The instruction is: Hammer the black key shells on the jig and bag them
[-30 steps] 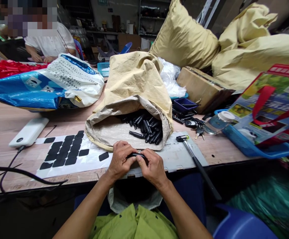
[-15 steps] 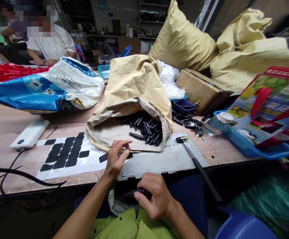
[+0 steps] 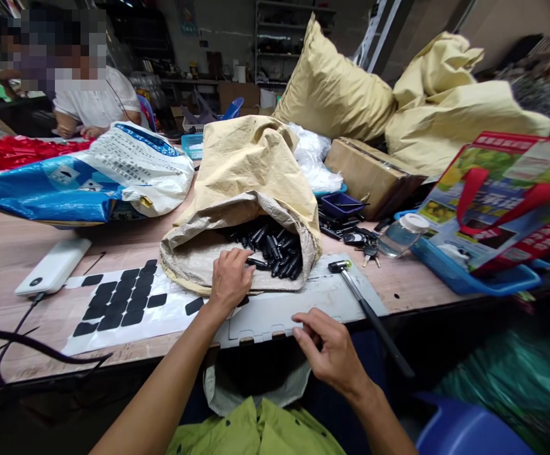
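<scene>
My left hand [image 3: 231,277] reaches to the mouth of a beige sack [image 3: 251,158], its fingertips at the end of one black part [image 3: 258,263]. A heap of black parts [image 3: 279,249] lies inside the sack. Over the grey board [image 3: 298,309] at the table's front edge, my right hand [image 3: 326,347] has thumb and fingers apart with nothing between them. Left of the sack, black rounded pads [image 3: 123,294] lie on a white sheet [image 3: 163,322]. A hammer [image 3: 362,294] rests on the board to the right, its handle over the edge.
A white power bank [image 3: 54,265] with a cable and a blue-white bag [image 3: 89,177] are at left. At right stand keys [image 3: 370,251], a jar [image 3: 402,235] and a blue basket [image 3: 473,272]. An open bag [image 3: 256,385] hangs below the edge. Another person [image 3: 95,101] sits far left.
My left hand has moved forward to the black part at the sack's mouth. My right hand has let go of a dark object and moved up and right. The view has shifted slightly.
</scene>
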